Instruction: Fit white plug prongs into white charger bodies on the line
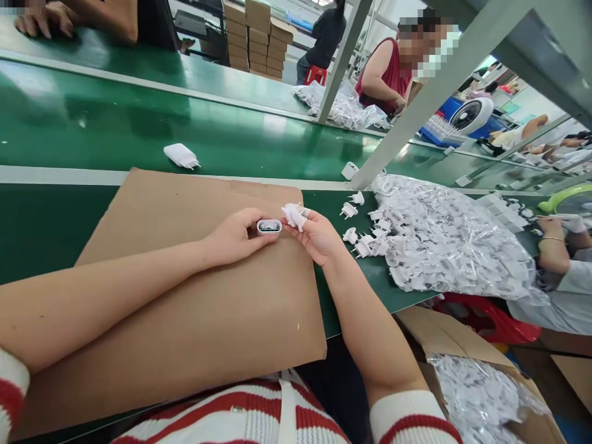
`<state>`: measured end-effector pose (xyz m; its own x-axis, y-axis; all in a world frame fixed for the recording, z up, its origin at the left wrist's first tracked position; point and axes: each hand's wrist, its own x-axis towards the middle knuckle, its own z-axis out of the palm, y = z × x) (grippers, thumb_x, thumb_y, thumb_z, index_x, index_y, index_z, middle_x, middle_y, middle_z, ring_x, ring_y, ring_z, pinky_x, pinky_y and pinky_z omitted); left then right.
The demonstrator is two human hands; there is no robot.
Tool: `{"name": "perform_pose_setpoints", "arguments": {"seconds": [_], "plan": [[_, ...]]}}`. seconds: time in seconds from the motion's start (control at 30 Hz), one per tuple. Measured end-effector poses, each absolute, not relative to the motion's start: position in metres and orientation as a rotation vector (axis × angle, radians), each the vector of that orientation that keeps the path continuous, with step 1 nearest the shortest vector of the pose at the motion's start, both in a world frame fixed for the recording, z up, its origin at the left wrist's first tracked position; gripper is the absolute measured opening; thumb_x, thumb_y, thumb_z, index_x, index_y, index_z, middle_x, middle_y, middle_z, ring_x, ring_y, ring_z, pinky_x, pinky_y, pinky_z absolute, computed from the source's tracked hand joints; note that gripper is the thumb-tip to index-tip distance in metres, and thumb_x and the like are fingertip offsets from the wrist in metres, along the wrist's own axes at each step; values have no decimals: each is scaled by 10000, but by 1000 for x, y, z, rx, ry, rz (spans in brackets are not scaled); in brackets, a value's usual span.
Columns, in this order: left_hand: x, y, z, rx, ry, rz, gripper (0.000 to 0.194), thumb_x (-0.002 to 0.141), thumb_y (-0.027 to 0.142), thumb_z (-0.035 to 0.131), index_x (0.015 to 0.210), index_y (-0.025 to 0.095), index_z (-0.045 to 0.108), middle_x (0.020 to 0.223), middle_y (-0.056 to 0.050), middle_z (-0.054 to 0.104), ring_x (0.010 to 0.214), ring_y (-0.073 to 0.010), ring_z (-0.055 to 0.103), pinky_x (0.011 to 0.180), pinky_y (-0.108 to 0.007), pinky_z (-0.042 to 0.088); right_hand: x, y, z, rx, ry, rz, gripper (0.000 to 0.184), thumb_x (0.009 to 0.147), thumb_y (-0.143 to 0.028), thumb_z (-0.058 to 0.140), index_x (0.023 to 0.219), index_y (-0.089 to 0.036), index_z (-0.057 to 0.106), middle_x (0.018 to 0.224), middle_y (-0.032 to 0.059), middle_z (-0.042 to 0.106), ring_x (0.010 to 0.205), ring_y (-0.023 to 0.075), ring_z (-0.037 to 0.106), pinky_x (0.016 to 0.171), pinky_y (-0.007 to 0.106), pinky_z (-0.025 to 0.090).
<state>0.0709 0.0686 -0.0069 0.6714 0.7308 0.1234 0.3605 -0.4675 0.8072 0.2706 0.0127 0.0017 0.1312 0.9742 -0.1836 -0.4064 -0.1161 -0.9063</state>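
My left hand [238, 236] grips a white charger housing [269, 227] between thumb and fingers, its open end facing me and dark parts showing inside. Close beside it, my right hand [319, 236] pinches a white plug piece [295, 216]; a white covering shows on one fingertip. The two parts are held apart by a small gap, above a brown cardboard sheet [222, 314]. To the right of my right hand, several loose white plug pieces [365, 245] lie on the green table.
A clear bag of white plug pieces [453, 240] spreads over the right side. One white charger [181, 156] lies on the green conveyor [115, 123]. A slanted metal post [416, 117] rises ahead. An open carton [444, 333] stands at lower right. Co-workers sit across and at right.
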Motion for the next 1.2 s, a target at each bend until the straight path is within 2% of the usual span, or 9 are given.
{"name": "perform_pose_setpoints", "arguments": {"seconds": [0.17, 0.47, 0.63, 0.7, 0.8, 0.93, 1.2], "plan": [[69, 72, -7, 2022, 831, 591, 419, 813, 549, 715, 1074, 221, 708, 1020, -40, 704, 902, -229, 647, 774, -305, 530, 263, 7, 4, -1276, -889, 957, 344, 659, -357, 866, 957, -222, 758, 943, 19, 745, 769, 137, 635, 678, 280, 524], [69, 71, -6, 2026, 823, 588, 394, 805, 532, 720, 1066, 236, 730, 1025, -28, 710, 931, -234, 652, 791, -309, 526, 259, 0, 14, -1179, -897, 1155, 370, 680, -359, 852, 1011, -236, 743, 1026, 34, 758, 936, 178, 704, 840, 331, 571], [70, 69, -5, 2031, 779, 570, 386, 789, 529, 729, 1050, 245, 740, 1015, -23, 710, 946, -235, 650, 799, -302, 527, 263, -1, 11, -1190, -957, 1108, 382, 701, -378, 835, 1035, -244, 703, 942, 12, 736, 791, 140, 667, 705, 292, 549], [70, 70, -5, 2032, 746, 581, 376, 791, 524, 726, 1039, 242, 739, 999, -21, 706, 940, -233, 645, 790, -296, 522, 264, -2, 12, -1199, -1051, 1107, 386, 711, -389, 840, 1040, -243, 699, 958, 20, 733, 816, 150, 665, 729, 305, 555], [71, 71, -5, 2043, 710, 596, 330, 800, 501, 725, 995, 235, 739, 968, -19, 699, 923, -226, 640, 766, -287, 510, 261, -5, 13, -1261, -1228, 921, 310, 739, -381, 831, 997, -251, 721, 1013, 30, 705, 882, 165, 663, 808, 329, 564], [71, 72, -5, 2068, 697, 598, 287, 809, 489, 717, 925, 228, 739, 968, -26, 690, 905, -228, 639, 742, -298, 496, 255, -8, 12, -1339, -1491, 581, 140, 828, -337, 761, 952, -272, 759, 938, 14, 632, 810, 146, 611, 742, 307, 544], [70, 73, -3, 2070, 699, 565, 265, 807, 484, 703, 837, 222, 723, 916, -26, 667, 890, -233, 627, 745, -311, 485, 250, -7, 7, -1389, -1713, 399, 156, 880, -234, 674, 1007, -280, 752, 935, 20, 620, 837, 160, 603, 767, 318, 533]]}}
